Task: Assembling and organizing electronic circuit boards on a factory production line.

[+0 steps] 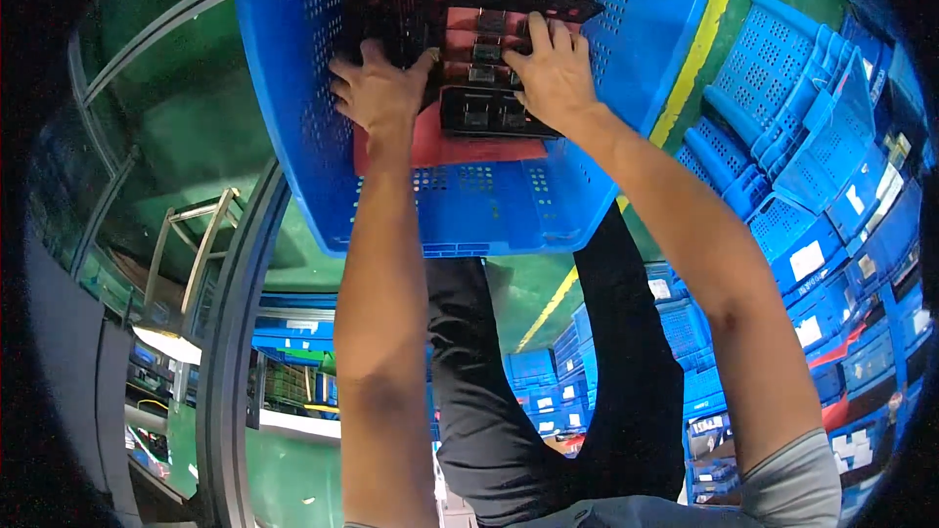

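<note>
Both my hands reach down into a deep blue perforated crate (pixel 469 235) that holds several black plastic parts. My left hand (pixel 383 93) lies over dark parts (pixel 396 15) on the crate's left side. Its fingers are spread and its thumb points toward the middle. My right hand (pixel 558 68) rests at the right end of a short row of black parts (pixel 486 51), its fingers apart and touching them. Nearer to me, a black part with square openings (pixel 489 112) lies on a red sheet (pixel 421 145). Shadow blurs the details under the left hand.
Stacked blue crates (pixel 773 88) stand to the right, with labelled blue bins (pixel 812 264) below them. A yellow line (pixel 699 59) runs along the green floor beside the crate. At left are a grey metal frame post (pixel 230 332) and a small wooden-coloured frame (pixel 201 244).
</note>
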{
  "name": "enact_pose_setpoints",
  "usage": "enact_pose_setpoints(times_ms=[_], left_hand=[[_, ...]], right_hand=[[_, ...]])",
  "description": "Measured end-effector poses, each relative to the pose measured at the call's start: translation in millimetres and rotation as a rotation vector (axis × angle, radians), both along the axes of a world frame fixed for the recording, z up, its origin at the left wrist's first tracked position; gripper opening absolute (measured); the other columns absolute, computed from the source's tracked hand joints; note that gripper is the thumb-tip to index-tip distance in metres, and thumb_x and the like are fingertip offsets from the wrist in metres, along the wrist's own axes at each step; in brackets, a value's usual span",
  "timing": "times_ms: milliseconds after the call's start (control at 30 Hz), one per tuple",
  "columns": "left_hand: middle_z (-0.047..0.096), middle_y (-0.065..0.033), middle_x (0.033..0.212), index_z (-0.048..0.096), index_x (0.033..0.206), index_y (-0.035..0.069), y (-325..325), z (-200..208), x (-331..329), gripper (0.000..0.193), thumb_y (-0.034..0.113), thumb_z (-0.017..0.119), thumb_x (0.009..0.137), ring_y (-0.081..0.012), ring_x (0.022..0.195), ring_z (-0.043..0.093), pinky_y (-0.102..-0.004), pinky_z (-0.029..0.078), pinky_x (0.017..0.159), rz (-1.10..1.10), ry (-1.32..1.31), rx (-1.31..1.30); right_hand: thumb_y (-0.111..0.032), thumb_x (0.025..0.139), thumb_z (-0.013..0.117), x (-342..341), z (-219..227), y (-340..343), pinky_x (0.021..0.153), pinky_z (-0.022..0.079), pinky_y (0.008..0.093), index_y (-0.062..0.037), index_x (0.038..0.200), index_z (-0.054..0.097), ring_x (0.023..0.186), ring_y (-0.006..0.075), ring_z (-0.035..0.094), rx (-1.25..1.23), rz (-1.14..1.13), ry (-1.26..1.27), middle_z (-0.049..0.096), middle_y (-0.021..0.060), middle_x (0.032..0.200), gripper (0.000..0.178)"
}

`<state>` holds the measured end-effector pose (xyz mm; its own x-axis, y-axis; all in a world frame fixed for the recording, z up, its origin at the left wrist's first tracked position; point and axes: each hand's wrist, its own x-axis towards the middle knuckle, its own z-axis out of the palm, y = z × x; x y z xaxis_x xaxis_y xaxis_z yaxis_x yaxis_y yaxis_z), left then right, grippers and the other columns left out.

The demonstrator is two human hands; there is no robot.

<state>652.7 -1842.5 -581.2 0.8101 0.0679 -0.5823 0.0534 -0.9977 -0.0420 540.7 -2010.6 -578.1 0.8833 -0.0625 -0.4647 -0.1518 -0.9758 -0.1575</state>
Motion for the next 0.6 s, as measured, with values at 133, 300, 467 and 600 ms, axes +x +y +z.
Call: enact_pose_setpoints(times_ms=[133, 300, 467, 600], left_hand=[[0.033, -0.0270, 0.133, 0.048, 0.133, 0.021, 14, -13, -10, 0.085, 0.061, 0.074, 0.063, -0.0506, 0.121, 0.038, -0.0591, 0.038, 0.096, -0.046, 0.028, -0.062], [0.033, -0.0288, 0.136, 0.061, 0.122, 0.014, -5, -11, 0, 0.080, 0.064, 0.073, 0.061, -0.0477, 0.125, 0.035, -0.0540, 0.039, 0.099, 0.013, -0.002, 0.035], [0.014, -0.0253, 0.150, 0.041, 0.140, 0.009, 60, 17, 46, 0.098, 0.059, 0.077, 0.063, -0.0483, 0.133, 0.025, -0.0495, 0.030, 0.109, 0.483, 0.804, -1.023], [0.020, -0.0262, 0.148, 0.048, 0.135, 0.006, 23, -30, -20, 0.092, 0.055, 0.078, 0.062, -0.0469, 0.131, 0.029, -0.0465, 0.030, 0.110, 0.095, -0.068, -0.084]], right_hand=[[-0.025, 0.062, 0.080, 1, -5, 3, 0.088, 0.043, 0.0487, -0.0248, 0.113, 0.067, 0.108, 0.0364, 0.050, -0.030, 0.003, 0.018, 0.039, 0.0160, 0.134, 0.052], [-0.023, 0.068, 0.076, 2, 16, -6, 0.089, 0.043, 0.0478, -0.0158, 0.108, 0.067, 0.108, 0.0381, 0.050, 0.079, 0.044, 0.020, 0.045, 0.0194, 0.130, 0.042], [-0.029, 0.066, 0.077, 16, 20, 10, 0.091, 0.039, 0.0510, -0.0144, 0.108, 0.067, 0.116, 0.0414, 0.043, 0.075, -0.036, 0.072, 0.037, 0.0235, 0.137, 0.046], [-0.029, 0.067, 0.077, 9, 24, -4, 0.091, 0.039, 0.0520, -0.0144, 0.111, 0.066, 0.114, 0.0418, 0.044, 0.207, -0.041, 0.227, 0.037, 0.0241, 0.136, 0.048]])
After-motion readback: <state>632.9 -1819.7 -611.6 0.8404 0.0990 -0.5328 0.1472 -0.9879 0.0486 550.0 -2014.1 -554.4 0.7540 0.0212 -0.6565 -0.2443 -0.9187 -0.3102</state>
